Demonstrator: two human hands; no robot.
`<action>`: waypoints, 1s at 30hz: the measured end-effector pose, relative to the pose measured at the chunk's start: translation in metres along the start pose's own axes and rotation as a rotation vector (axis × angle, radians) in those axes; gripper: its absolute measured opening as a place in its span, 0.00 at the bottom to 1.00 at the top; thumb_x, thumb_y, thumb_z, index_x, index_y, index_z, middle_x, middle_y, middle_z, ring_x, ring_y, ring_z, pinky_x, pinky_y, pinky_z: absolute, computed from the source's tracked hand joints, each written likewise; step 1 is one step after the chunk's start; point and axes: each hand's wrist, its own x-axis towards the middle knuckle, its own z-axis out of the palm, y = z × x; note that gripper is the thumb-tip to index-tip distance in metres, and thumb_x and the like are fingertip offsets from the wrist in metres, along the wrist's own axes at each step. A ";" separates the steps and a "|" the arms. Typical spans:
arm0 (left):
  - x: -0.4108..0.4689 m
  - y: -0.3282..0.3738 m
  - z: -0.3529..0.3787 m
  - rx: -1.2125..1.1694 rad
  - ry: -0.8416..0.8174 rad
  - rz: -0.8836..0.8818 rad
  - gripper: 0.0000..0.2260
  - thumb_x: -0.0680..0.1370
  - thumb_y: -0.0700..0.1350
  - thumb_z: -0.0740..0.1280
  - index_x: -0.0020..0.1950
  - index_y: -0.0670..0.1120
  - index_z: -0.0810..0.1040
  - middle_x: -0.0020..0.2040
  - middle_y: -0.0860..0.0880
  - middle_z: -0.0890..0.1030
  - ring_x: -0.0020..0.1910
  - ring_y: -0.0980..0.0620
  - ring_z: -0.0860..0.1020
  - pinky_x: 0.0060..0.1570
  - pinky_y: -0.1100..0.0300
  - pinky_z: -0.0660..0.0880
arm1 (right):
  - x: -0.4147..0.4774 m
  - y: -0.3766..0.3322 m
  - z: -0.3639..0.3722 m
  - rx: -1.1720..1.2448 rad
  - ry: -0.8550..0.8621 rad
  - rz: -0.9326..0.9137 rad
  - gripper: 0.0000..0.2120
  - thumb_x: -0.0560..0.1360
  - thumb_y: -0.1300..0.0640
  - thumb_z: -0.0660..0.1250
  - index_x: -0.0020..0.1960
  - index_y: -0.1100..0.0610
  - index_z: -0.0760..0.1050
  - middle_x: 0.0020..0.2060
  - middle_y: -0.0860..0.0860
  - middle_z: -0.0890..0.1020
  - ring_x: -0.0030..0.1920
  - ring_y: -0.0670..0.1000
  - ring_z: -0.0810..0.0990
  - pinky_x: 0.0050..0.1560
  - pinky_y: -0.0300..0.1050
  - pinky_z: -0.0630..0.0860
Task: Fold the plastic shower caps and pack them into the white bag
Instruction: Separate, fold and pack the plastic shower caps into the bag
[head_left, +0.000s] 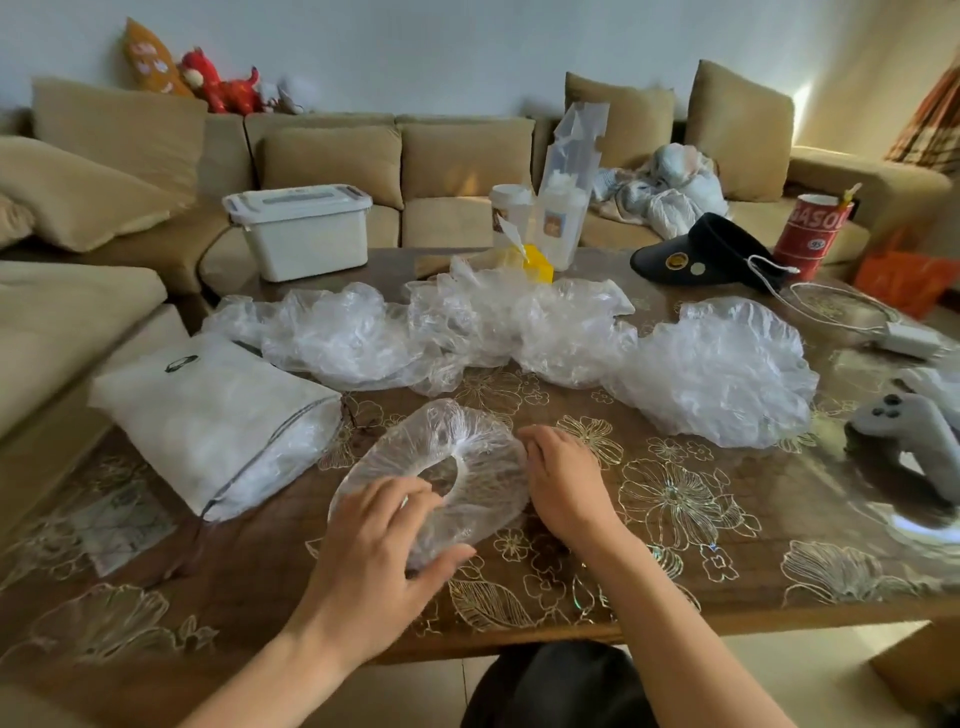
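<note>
A clear plastic shower cap (467, 441) lies spread on the table in front of me, its gathered elastic opening facing up. My left hand (379, 551) grips its near left edge, fingers on top and thumb under the rim. My right hand (563, 478) rests at the cap's right edge with its fingers bent onto the plastic. The white zip bag (208, 415) lies to the left, stuffed and partly unzipped. Several loose crumpled caps (467, 327) form a heap across the middle of the table, with another big one (727, 374) at the right.
A white storage box (306, 228), bottles and a yellow object (537, 262) stand at the far edge. A black visor (706, 254), a red can (810, 234), a charger cable (852, 312) and a grey game controller (909, 431) sit at the right. Sofas surround the table.
</note>
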 end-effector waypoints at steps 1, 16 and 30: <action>-0.005 0.004 0.002 0.007 -0.015 0.047 0.24 0.76 0.65 0.56 0.54 0.47 0.78 0.52 0.53 0.78 0.53 0.57 0.72 0.56 0.61 0.68 | 0.000 -0.003 -0.001 0.089 0.000 0.020 0.15 0.79 0.61 0.56 0.63 0.57 0.73 0.61 0.52 0.77 0.62 0.51 0.73 0.65 0.52 0.69; -0.013 -0.018 -0.051 -0.469 -0.101 -0.043 0.18 0.75 0.66 0.55 0.53 0.58 0.78 0.54 0.66 0.79 0.51 0.68 0.78 0.51 0.74 0.72 | -0.018 -0.016 -0.023 -0.266 0.050 -0.608 0.13 0.64 0.63 0.75 0.47 0.55 0.80 0.61 0.55 0.78 0.66 0.58 0.72 0.66 0.61 0.68; -0.044 -0.015 -0.029 -0.453 -0.188 -0.178 0.16 0.74 0.44 0.69 0.55 0.63 0.73 0.60 0.76 0.67 0.58 0.74 0.71 0.59 0.78 0.65 | -0.074 0.022 -0.046 -0.297 -0.085 -0.770 0.13 0.68 0.57 0.61 0.48 0.53 0.81 0.55 0.48 0.79 0.59 0.47 0.72 0.59 0.39 0.70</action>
